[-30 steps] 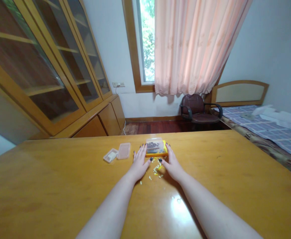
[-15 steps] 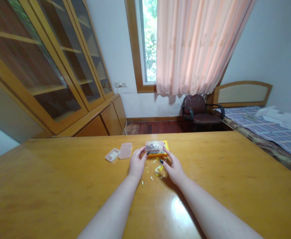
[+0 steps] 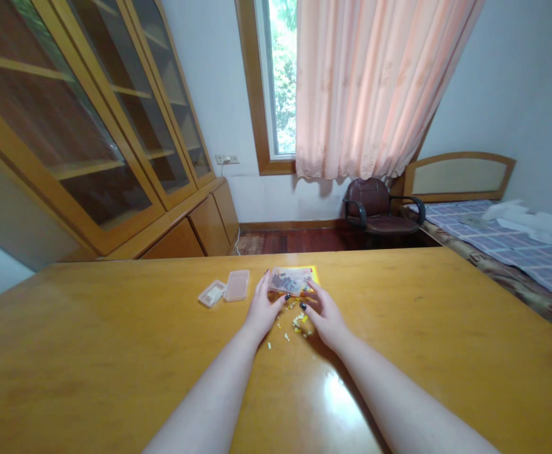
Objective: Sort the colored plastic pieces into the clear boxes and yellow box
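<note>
A clear plastic box (image 3: 285, 282) with small dark pieces inside is tilted over a flat yellow thing, which looks like a packet or booklet (image 3: 317, 275). My left hand (image 3: 263, 310) grips its left end, thumb at the front edge and fingers along the side. At the right end, the fingertips of my right hand (image 3: 324, 312) touch or nearly touch the box, with the thumb held apart from it. Small pale and yellow pieces (image 3: 299, 323) lie loose on the table below the hands, several of them scattered singly.
To the left on the wooden table (image 3: 115, 340) lie a shallow pinkish clear tray or lid (image 3: 237, 285) and a smaller clear box (image 3: 212, 294) with something pale in it. Beyond the table's far edge are a maroon armchair (image 3: 373, 205), a bed (image 3: 503, 236) and a glass-fronted cabinet (image 3: 162, 208).
The box has shifted slightly left and turned, showing more of its dark contents. My left thumb has moved right along the front edge. My right hand has moved only slightly.
</note>
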